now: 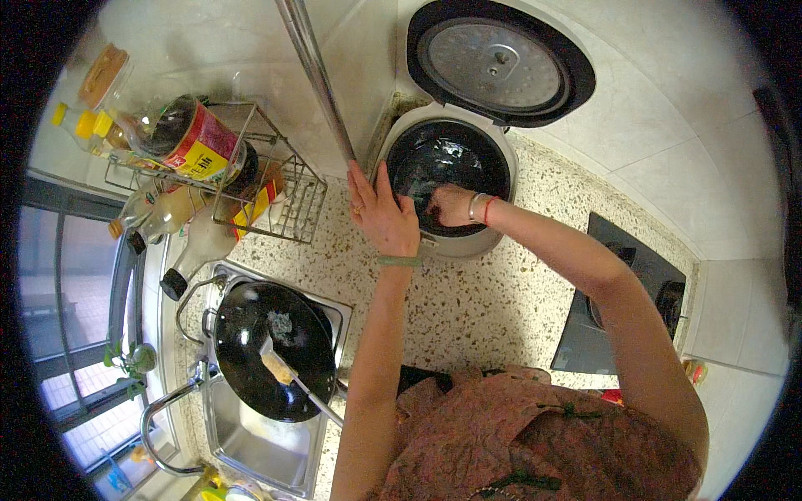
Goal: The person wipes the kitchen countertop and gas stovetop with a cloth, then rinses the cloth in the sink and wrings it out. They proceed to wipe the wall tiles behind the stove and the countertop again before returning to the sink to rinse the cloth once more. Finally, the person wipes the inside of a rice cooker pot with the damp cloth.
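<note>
A rice cooker [468, 247] stands on the speckled counter with its lid [493, 58] swung up. Inside is a dark inner pot [447, 150] with shiny, wet-looking walls. My left hand [386, 219] lies against the cooker's left rim, its fingers stretched and spread, holding nothing. Down in the pot, near its front right wall, is my right hand [454, 206] with the fingers curled in. Its fingertips are partly hidden, and I cannot make out what they hold, if anything.
A wire rack [305, 200] with bottles and a large labelled jar [200, 146] stands at the left. A black wok [251, 359] with a long-handled brush [280, 367] sits over the sink [267, 451]. A black cooktop [614, 301] is at the right. A metal pole [313, 71] rises behind my left hand.
</note>
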A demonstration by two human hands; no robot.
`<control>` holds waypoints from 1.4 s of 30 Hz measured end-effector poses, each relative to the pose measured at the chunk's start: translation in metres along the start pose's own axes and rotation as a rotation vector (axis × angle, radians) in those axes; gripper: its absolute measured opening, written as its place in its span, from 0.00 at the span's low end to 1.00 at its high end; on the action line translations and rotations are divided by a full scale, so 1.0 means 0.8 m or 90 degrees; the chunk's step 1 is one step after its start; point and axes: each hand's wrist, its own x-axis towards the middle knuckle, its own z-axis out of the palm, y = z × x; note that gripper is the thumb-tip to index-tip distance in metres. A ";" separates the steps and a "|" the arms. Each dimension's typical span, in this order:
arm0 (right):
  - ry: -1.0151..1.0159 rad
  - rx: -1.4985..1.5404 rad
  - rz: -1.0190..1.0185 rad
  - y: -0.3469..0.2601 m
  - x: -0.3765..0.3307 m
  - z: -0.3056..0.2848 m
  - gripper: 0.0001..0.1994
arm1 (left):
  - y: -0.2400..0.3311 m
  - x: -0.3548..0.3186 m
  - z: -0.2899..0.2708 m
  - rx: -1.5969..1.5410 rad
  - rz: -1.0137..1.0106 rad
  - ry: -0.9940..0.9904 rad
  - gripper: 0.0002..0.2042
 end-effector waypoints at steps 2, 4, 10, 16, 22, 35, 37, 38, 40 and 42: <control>0.065 0.064 0.006 -0.013 0.015 0.008 0.11 | -0.003 0.000 0.001 0.002 0.009 0.003 0.27; 0.113 0.071 0.037 -0.034 0.026 0.007 0.10 | -0.008 -0.001 0.001 0.004 0.017 0.009 0.28; 0.356 -0.233 -0.108 0.001 0.067 0.017 0.07 | -0.006 -0.001 -0.001 0.001 0.028 0.001 0.27; 0.355 -0.577 -0.208 0.030 0.055 -0.025 0.07 | -0.007 -0.001 -0.003 -0.021 0.020 -0.021 0.27; 0.157 -0.656 -0.002 0.013 -0.009 -0.061 0.09 | -0.005 -0.004 -0.004 0.009 0.012 -0.009 0.28; 0.039 0.013 0.091 -0.027 0.007 0.006 0.13 | 0.000 -0.002 -0.004 0.022 -0.006 0.002 0.26; 0.142 0.102 0.131 -0.029 0.032 0.014 0.13 | -0.001 -0.005 0.001 0.009 0.004 0.003 0.25; 0.159 0.157 0.130 -0.030 0.044 0.012 0.12 | -0.007 -0.006 0.002 0.009 0.007 0.005 0.24; 0.208 0.259 0.145 -0.003 0.061 0.000 0.12 | -0.004 -0.004 0.006 -0.011 0.026 0.004 0.21; 0.283 0.371 0.181 0.005 0.063 -0.011 0.10 | -0.009 -0.003 0.004 0.001 0.036 0.009 0.19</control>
